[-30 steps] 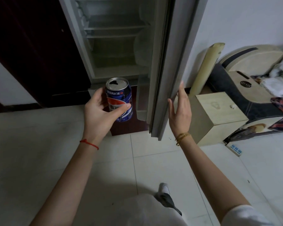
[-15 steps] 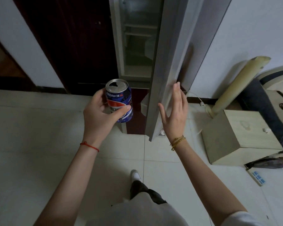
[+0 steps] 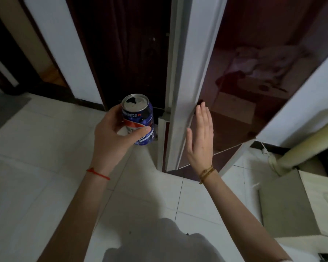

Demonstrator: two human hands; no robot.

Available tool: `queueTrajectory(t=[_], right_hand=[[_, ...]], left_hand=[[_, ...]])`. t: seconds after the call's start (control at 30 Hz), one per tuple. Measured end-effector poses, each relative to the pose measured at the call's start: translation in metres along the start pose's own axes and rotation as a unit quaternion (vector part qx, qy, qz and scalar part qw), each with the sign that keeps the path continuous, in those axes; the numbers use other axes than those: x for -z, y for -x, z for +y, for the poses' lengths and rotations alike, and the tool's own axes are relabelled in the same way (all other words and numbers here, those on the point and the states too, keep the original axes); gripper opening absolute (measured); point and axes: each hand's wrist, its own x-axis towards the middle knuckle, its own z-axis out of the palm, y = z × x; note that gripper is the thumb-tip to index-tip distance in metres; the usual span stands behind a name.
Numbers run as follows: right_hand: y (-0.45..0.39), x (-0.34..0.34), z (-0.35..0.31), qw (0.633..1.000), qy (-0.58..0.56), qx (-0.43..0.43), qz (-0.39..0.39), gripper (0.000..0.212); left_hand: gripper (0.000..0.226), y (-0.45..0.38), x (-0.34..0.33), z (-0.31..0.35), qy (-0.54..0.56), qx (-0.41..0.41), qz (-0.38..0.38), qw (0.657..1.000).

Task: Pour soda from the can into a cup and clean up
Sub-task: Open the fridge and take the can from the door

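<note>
Blue aluminium showed in your left hand: you held the soda can upright in front of you, thumb across its printed side and the other fingers wrapped round the far side, where they were hidden from the camera. Its top was already open; whether any soda was left inside could not be made out. Your right hand was flat, fingers straight and together, holding nothing, with the fingertips at the pale edge of the fridge door. Whether the palm actually touched the door could not be told. The door's dark glossy front carried only a blurred reflection of the room, and its upper part ran out of the picture. A red string circled your left wrist and a gold bracelet your right. At the right edge a pale box sat on the tiled floor, cut off by the frame. No cup was in view.
</note>
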Motion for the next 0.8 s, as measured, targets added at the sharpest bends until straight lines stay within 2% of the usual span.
queueTrajectory(t=[0.4, 0.67, 0.8], right_hand=[[-0.073, -0.072, 0.022, 0.997, -0.047, -0.027, -0.061, 0.051], [-0.125, -0.124, 0.039, 0.996, -0.009, -0.071, -0.058, 0.051], [-0.149, -0.151, 0.045, 0.992, 0.016, -0.109, -0.058, 0.051]], left_hand=[[0.064, -0.073, 0.003, -0.033, -0.022, 0.011, 0.027, 0.999], [0.074, -0.155, 0.013, -0.053, -0.002, 0.009, -0.041, 0.999], [0.066, -0.199, 0.018, -0.062, 0.002, 0.01, -0.081, 0.997]])
